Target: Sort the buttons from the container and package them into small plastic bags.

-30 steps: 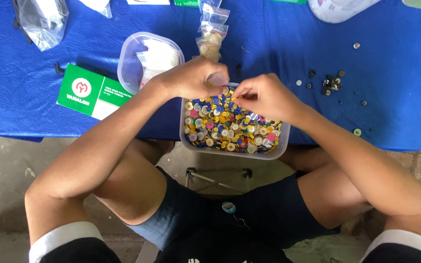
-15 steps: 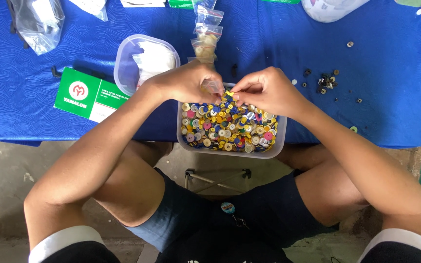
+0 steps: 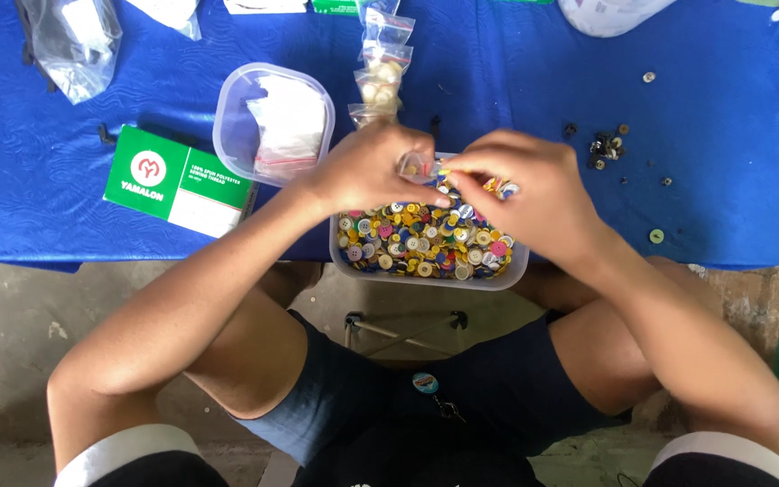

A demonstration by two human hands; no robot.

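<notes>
We hold a small clear bag (image 3: 414,165) pinched in the left hand (image 3: 373,169), directly beside the right hand (image 3: 525,194), whose grip pinches a button above the button tub (image 3: 426,242).

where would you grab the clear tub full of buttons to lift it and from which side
Probably by the two short end walls of the clear button tub, one hand from each side. It is a wide, shallow rectangle heaped with loose buttons, so a level two-sided hold suits it. The near edge overhangs the blue table, leaving its ends reachable. The left hand and right hand sit above it, pinching a small clear bag.
</notes>
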